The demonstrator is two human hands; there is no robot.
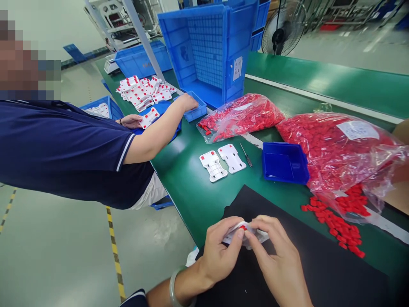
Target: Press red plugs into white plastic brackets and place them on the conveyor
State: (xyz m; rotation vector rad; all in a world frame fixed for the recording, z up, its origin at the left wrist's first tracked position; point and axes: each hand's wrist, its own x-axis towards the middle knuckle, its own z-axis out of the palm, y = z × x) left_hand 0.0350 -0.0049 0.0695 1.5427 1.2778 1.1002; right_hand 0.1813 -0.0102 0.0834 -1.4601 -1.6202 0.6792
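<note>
Hands (246, 251) half-hiding white plate (252, 236)

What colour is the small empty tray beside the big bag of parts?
Blue: the small tray shows best in the head view.

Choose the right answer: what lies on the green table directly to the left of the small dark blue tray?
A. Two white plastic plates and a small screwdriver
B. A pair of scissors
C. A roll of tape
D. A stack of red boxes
A: two white plastic plates lie side by side on the green table, with a small screwdriver between them and the dark blue tray.
</note>
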